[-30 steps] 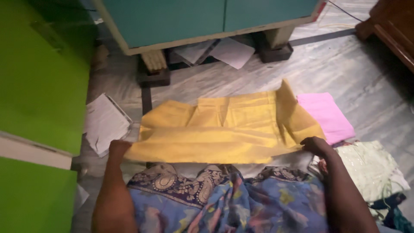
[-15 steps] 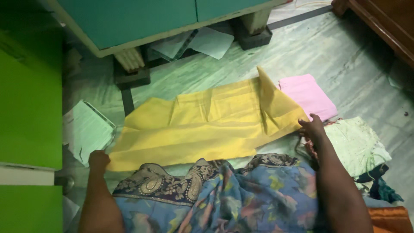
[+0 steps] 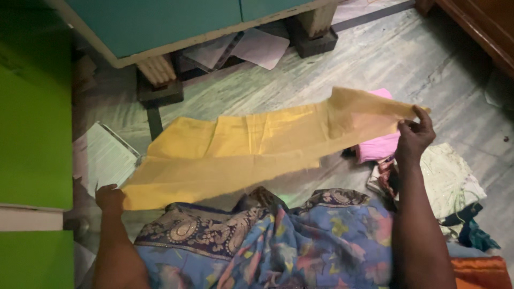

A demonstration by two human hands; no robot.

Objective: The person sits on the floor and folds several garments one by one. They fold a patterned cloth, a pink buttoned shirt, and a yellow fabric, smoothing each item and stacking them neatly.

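Observation:
A long yellow cloth (image 3: 251,144) is spread over the marble floor (image 3: 375,59) in front of me. My left hand (image 3: 108,197) pinches its near left corner low by the floor. My right hand (image 3: 413,135) grips the right end and holds it raised off the floor, so the near edge hangs in a stretched band between both hands. A folded pink cloth (image 3: 377,144) lies under the raised end. My lap is covered by a blue patterned garment (image 3: 278,241) with a dark ornate border.
A teal cabinet (image 3: 176,21) stands on blocks ahead, papers (image 3: 257,48) under it. A green panel (image 3: 32,123) fills the left side. A sheet of paper (image 3: 107,155) lies at the left. Pale green clothes (image 3: 450,182) pile at the right; wooden furniture (image 3: 482,27) is in the far right corner.
My right hand has lifted the cloth's right end up and to the right, off the floor and over the pink cloth. My left hand has stayed low at the left corner.

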